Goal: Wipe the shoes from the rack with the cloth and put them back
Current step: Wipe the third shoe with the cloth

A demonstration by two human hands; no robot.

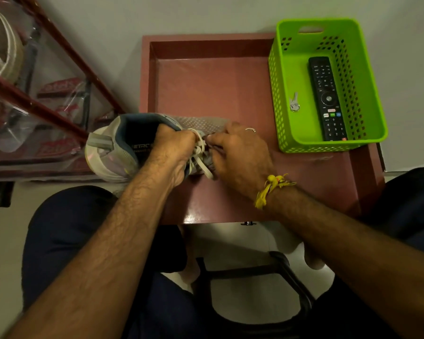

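Reddish counter [218, 77] against pale wall; both hands, left hand [174, 148] and right hand [240, 152], pinch laces [201, 152] of grey shoe [113, 152]; green basket [328, 133] at 2 o'clock, rack [47, 104] at 9.

Bare forearms, no sleeves. Yellow thread band [269, 189] on right wrist, ring [250, 129] on right hand [240, 155]. Dark navy trousers [66, 231].
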